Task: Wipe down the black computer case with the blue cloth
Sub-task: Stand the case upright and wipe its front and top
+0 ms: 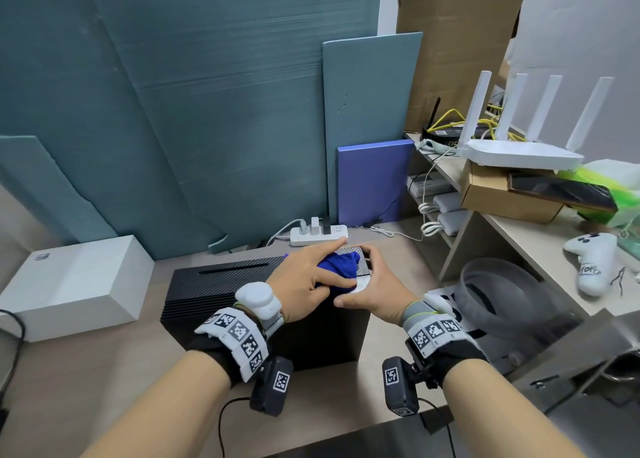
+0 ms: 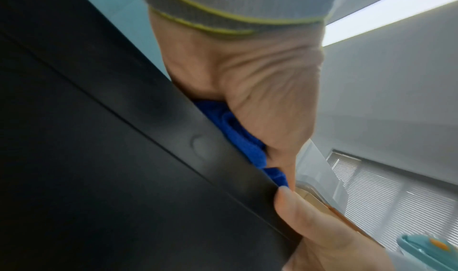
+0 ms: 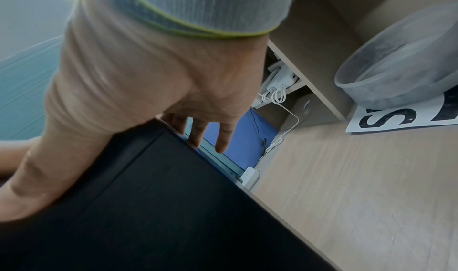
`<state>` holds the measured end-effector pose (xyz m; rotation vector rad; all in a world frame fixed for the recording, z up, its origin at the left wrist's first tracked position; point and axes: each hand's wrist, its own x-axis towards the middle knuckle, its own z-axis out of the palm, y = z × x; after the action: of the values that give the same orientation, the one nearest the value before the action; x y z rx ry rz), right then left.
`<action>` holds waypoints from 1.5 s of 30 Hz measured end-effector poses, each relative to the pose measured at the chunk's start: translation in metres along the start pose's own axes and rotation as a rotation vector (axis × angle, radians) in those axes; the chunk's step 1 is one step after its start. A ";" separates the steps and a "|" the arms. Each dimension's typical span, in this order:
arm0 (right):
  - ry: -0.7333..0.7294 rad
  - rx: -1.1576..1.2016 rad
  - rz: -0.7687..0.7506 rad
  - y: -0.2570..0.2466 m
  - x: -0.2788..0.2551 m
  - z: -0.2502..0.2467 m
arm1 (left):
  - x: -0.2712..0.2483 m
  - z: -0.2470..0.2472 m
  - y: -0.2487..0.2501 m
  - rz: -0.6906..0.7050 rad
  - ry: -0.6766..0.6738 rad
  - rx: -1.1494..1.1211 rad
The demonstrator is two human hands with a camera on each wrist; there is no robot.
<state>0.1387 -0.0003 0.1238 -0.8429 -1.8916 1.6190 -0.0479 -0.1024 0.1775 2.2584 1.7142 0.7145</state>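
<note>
Black computer case (image 1: 242,295) standing on the floor, directly under both hands. Blue cloth (image 1: 337,270) bunched on its top right corner, pressed down beneath the left hand (image 1: 304,281), thumb and fingers curled around the wad. Right hand (image 1: 372,286) clasping the case's right top edge, thumb on top, fingers hooked over the far side. White power strip (image 1: 318,234) just beyond the fingertips; grey basin (image 1: 498,284) to the right of the right hand.
</note>
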 end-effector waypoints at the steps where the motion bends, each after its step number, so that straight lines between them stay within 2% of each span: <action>1: 0.000 -0.006 0.002 0.000 0.000 -0.001 | 0.001 0.003 0.002 0.011 0.006 0.013; 6: -0.003 -0.006 -0.004 0.000 -0.001 0.000 | -0.003 -0.001 -0.004 -0.032 -0.003 -0.088; 9: 0.007 0.003 -0.004 0.000 -0.001 0.000 | 0.000 0.005 -0.001 -0.001 0.032 -0.026; 12: 0.014 -0.010 -0.008 -0.001 0.000 0.001 | 0.005 0.016 0.006 0.021 -0.012 0.029; 17: 0.001 0.007 -0.002 -0.001 -0.004 0.002 | -0.006 -0.001 -0.006 -0.041 -0.057 -0.100; 22: -0.012 0.035 0.006 -0.004 -0.003 0.003 | 0.011 0.015 0.007 -0.025 -0.047 0.049; 26: -0.025 0.043 -0.011 -0.002 -0.002 0.000 | 0.019 0.021 0.015 -0.051 -0.069 0.054; 32: -0.010 -0.040 -0.021 -0.004 -0.002 -0.003 | -0.017 -0.007 -0.009 -0.161 0.013 0.004; 36: -0.049 -0.092 -0.026 -0.010 0.000 -0.003 | -0.048 -0.024 -0.031 -0.203 0.047 -0.024; 38: -0.057 -0.199 -0.008 -0.015 0.002 -0.007 | -0.051 -0.024 -0.032 -0.190 0.053 -0.013; 41: -0.015 -0.643 -0.073 -0.030 0.015 -0.010 | -0.046 -0.021 -0.026 -0.190 0.059 0.035; 43: -0.066 -0.924 -0.151 -0.045 0.025 0.002 | -0.047 -0.020 -0.026 -0.178 0.061 0.059; 45: -0.153 -1.023 -0.196 -0.054 0.031 0.019 | -0.051 -0.020 -0.029 -0.154 0.043 0.065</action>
<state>0.0975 0.0043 0.1734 -0.8513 -2.8240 0.5227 -0.0921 -0.1446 0.1689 2.1375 1.9331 0.6879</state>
